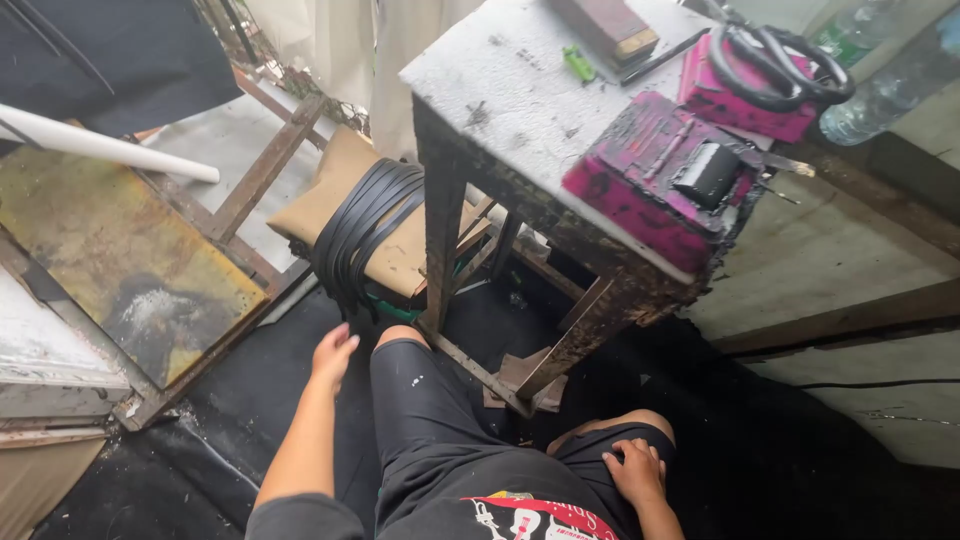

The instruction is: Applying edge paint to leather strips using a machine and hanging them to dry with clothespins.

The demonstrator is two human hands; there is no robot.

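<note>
My left hand (pixel 333 353) reaches forward beside my left knee, fingers loosely apart and holding nothing. It is just below a bundle of black straps (pixel 362 228) draped over a tan cushion (pixel 345 190), not touching them. My right hand (pixel 637 470) rests palm down on my right thigh, over black shorts. In front of my knees stands a small worn work table (pixel 520 110) on rusty legs.
On the table lie a pink stained block (pixel 640 175) with a black roller (pixel 706 172), large black scissors (pixel 775 65), a green bit (pixel 579 64) and a brown box (pixel 612 25). A rusty metal sheet (pixel 120 260) and white pipe (pixel 100 145) lie left. Plastic bottles (pixel 885 85) stand right.
</note>
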